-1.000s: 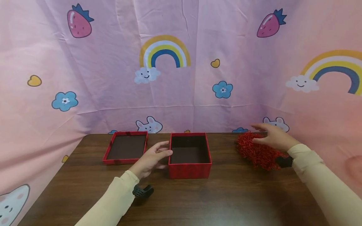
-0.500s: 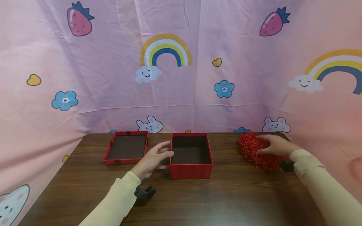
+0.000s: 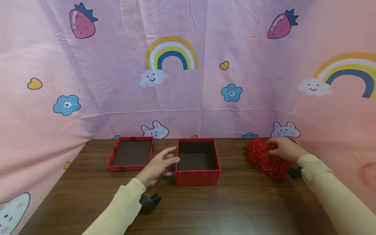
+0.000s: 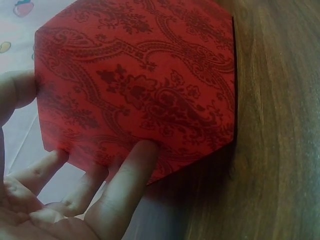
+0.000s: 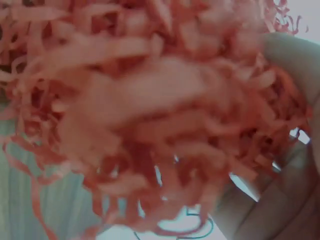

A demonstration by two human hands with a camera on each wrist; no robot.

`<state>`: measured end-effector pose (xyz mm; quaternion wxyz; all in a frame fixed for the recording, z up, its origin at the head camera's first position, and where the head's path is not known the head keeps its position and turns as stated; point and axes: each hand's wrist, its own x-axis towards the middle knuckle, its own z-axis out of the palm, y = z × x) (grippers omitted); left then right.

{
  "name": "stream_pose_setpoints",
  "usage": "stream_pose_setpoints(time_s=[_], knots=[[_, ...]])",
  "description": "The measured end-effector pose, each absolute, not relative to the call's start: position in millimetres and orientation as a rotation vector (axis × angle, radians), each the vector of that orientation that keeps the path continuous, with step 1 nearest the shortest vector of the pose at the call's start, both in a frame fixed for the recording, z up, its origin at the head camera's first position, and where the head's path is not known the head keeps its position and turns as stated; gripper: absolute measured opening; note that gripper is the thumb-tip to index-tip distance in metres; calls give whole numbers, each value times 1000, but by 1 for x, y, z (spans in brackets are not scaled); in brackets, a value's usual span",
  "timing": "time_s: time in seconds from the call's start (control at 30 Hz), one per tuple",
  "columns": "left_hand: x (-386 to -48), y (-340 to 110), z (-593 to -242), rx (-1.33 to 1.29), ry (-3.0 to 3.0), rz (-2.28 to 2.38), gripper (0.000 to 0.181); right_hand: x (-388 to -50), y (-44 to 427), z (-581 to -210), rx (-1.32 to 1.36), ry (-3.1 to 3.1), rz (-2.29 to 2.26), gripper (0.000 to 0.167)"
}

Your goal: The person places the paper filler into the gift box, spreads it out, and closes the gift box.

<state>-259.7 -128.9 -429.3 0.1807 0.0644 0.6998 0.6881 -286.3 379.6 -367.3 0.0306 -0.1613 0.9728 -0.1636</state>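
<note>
A red box (image 3: 197, 178) with a dark interior stands uncovered at the middle of the table. My left hand (image 3: 157, 164) is at its left side, fingers extended. In the left wrist view, fingertips touch the box's dark-patterned red wall (image 4: 135, 90), and the thumb is at its edge. Over on the right lies a heap of red crinkled paper shreds (image 3: 258, 156). My right hand (image 3: 286, 148) grips the heap from above with curled fingers. Up close in the right wrist view, blurred paper shreds (image 5: 165, 95) fill most of the picture, with fingers around them; some fingertips are hidden.
The red box lid (image 3: 130, 168) lies inside-up on the left of the brown wooden table (image 3: 188, 209). A printed pink and lilac cloth (image 3: 205, 98) hangs behind the table and along both sides. Black wrist devices (image 3: 150, 199) sit under the wrists.
My right hand has come down from above the paper shreds, and its fingers have closed into them. The left hand has stayed at the box's side.
</note>
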Motion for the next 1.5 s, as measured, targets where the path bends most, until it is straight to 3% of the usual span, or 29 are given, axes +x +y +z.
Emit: stream_pose_setpoints(time_s=[1.03,1.5], knots=[[-260,-129,-428,186,1970,1951,71,-292,359,-285,-686,3188,-418,37],[-261,-130,-430,190,1962,1972,69,-289,352,-253,-620,3170,-436,41]])
